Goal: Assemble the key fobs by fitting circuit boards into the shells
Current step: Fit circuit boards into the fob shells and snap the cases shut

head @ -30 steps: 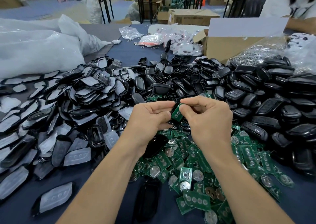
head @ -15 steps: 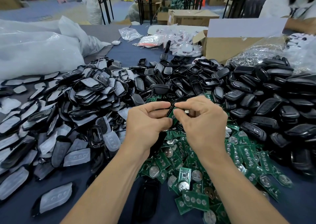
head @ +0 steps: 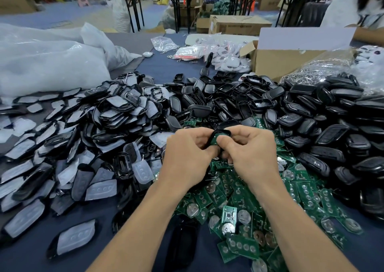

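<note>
Heaps of glossy black oval plastic shells (head: 311,113) bank up across the dark blue table (head: 31,257), frosted rubbery button pads (head: 99,190) spilling off to the left, flat green circuit boards with silver coin cells (head: 234,213) scattered below centre. Above the boards, left hand (head: 187,157) and right hand (head: 253,149) meet, both pinching one black shell frame (head: 221,133). It tilts, long axis running lower left to upper right, a green board (head: 218,139) showing inside, mostly hidden by thumbs.
</note>
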Demonstrator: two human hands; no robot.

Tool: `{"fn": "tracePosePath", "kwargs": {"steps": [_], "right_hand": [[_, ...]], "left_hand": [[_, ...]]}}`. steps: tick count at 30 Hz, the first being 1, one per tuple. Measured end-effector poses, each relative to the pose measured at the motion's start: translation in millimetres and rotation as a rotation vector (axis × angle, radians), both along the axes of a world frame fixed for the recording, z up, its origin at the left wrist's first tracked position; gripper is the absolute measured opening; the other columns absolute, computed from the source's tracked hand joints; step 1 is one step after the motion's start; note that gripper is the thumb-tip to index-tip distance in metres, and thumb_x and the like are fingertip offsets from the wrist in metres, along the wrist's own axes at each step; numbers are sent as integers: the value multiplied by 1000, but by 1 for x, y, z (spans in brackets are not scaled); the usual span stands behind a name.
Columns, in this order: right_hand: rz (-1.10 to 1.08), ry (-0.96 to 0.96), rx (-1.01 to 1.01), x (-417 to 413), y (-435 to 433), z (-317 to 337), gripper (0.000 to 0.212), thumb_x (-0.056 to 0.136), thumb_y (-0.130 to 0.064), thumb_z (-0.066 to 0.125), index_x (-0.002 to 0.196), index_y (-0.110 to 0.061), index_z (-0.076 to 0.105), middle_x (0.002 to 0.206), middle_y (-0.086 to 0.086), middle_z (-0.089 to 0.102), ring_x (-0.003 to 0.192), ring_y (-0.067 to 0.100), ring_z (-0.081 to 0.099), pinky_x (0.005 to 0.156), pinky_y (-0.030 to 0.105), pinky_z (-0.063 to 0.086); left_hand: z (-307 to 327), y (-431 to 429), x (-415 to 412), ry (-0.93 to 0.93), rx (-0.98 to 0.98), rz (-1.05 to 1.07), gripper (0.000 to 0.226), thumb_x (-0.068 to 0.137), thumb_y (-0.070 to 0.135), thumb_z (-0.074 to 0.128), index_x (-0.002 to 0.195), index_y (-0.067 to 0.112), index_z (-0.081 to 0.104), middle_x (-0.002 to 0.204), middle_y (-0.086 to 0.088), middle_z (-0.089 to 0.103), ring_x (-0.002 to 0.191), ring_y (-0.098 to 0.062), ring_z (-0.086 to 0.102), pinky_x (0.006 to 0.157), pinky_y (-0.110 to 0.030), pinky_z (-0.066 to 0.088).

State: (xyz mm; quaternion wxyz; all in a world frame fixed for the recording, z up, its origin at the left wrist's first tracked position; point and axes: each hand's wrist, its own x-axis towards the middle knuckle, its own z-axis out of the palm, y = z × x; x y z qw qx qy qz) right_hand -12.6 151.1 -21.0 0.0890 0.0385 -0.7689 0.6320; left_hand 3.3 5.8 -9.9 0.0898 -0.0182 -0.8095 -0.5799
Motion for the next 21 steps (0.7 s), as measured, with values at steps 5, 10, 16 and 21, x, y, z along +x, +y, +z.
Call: {"fn": "tracePosePath", "kwargs": {"steps": [5,10,16,21], "right_hand": [[15,-38,66,4,-7,4,12,89,-14,78,84,-25,79,72,-7,77,55,12,72,57,32,60],[27,31,279,10,-18,12,16,93,-18,73,94,-34,77,82,-27,76,69,19,75,68,38,65],[214,41,492,-16,-67,25,19,91,-13,69,98,-26,82,90,-16,78,80,0,72,78,13,57],[180,33,533,-48,-120,37,25,95,-14,57,102,-20,80,96,5,79,87,22,72,87,35,60]], "left_hand": [[1,-8,-2,66,11,145,52,76,2,85,80,54,77,68,36,69,71,12,71,65,-9,56],[10,-45,-15,82,450,477,39,77,-6,84,86,31,79,72,16,77,69,-5,77,64,-19,60],[20,-96,-19,69,1085,722,23,87,-14,71,84,6,59,62,-3,69,55,-14,68,59,-23,60],[20,-103,-18,166,1084,751,37,89,-18,63,94,16,48,91,-12,71,72,-17,72,66,-29,61]]}}
